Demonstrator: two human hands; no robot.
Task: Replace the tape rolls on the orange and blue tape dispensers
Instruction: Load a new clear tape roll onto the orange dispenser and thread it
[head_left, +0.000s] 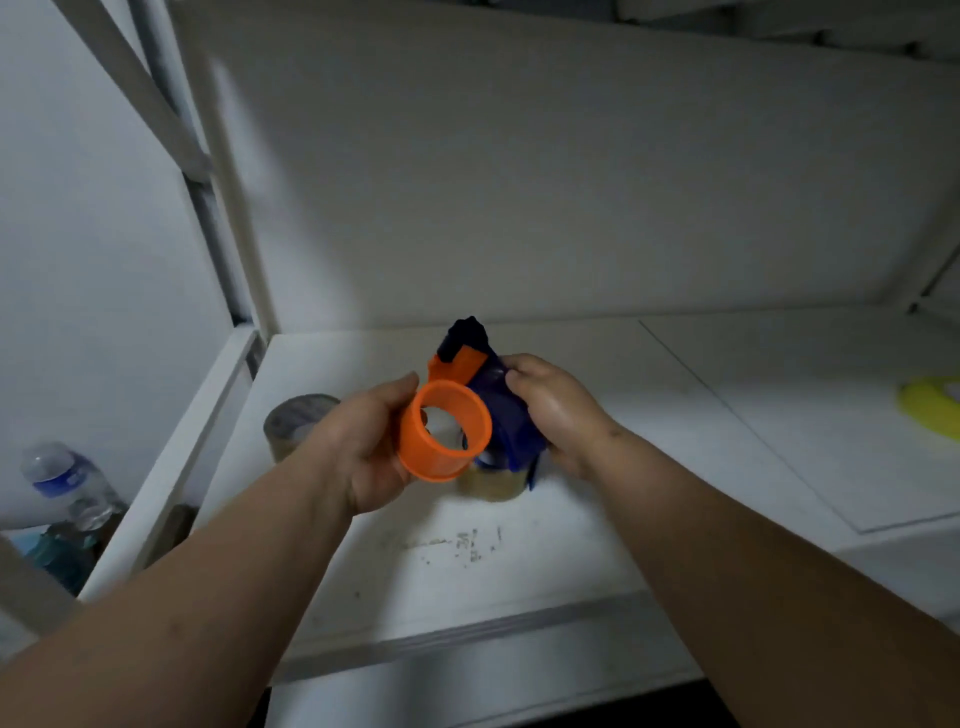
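I hold an orange and blue tape dispenser (483, 395) above the white shelf (519, 561). Its orange hub ring (447, 460) is bare, with no roll on it. My left hand (363, 441) grips that orange ring from the left. My right hand (556, 410) holds the dark blue body from the right. A brownish tape roll (491, 486) stands on the shelf just under the dispenser. Another tape roll (293, 421) with a grey top sits to the left, partly hidden by my left hand.
A yellow object (930, 410) lies at the right edge of the shelf. Left of the shelf, lower down, stand a clear water bottle (67, 483) and a teal bottle (57, 556). White frame posts rise at the left.
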